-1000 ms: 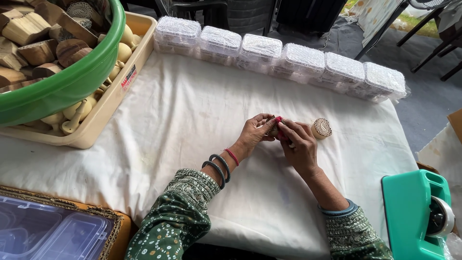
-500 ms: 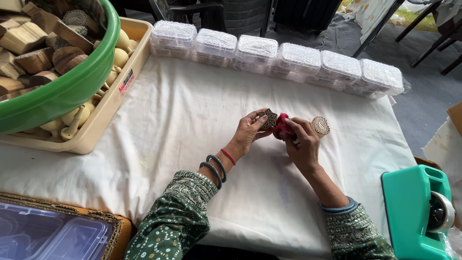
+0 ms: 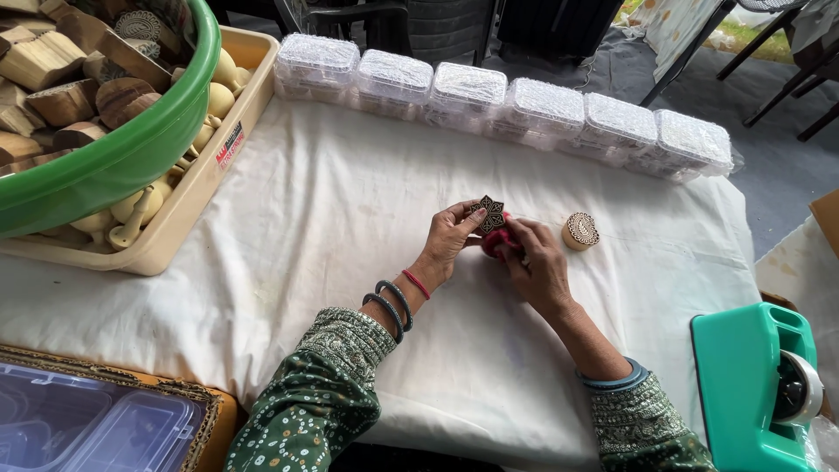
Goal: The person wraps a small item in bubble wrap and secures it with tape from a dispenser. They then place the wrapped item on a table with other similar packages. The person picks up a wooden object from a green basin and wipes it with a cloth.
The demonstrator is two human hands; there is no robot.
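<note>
- The left hand (image 3: 450,238) pinched a small carved wooden block (image 3: 489,214) by its edges, fingertips closed on it, carved face turned up toward the camera.
- The right hand (image 3: 533,262) was closed around a red cloth (image 3: 500,243), pressed just under and against the block, where the two hands met above the white tablecloth (image 3: 332,201).
- The block looked light and stiff, a hard piece of wood with a star-like outline; its points and fine carving seemed liable to chip, so the plain sides or back appeared the safer hold.
- The cloth looked soft and limp, easily bunched in the fingers, with little grip on smooth wood.
- A round carved stamp (image 3: 580,231) lay just beyond the right hand, apart from it.
- Further off, past both hands, stood a row of clear plastic boxes (image 3: 507,105).
- Well to the left of the left hand sat a green tub (image 3: 131,157) of wooden pieces over a beige tray (image 3: 197,210).
- Near the right elbow stood a teal tape dispenser (image 3: 752,385).
</note>
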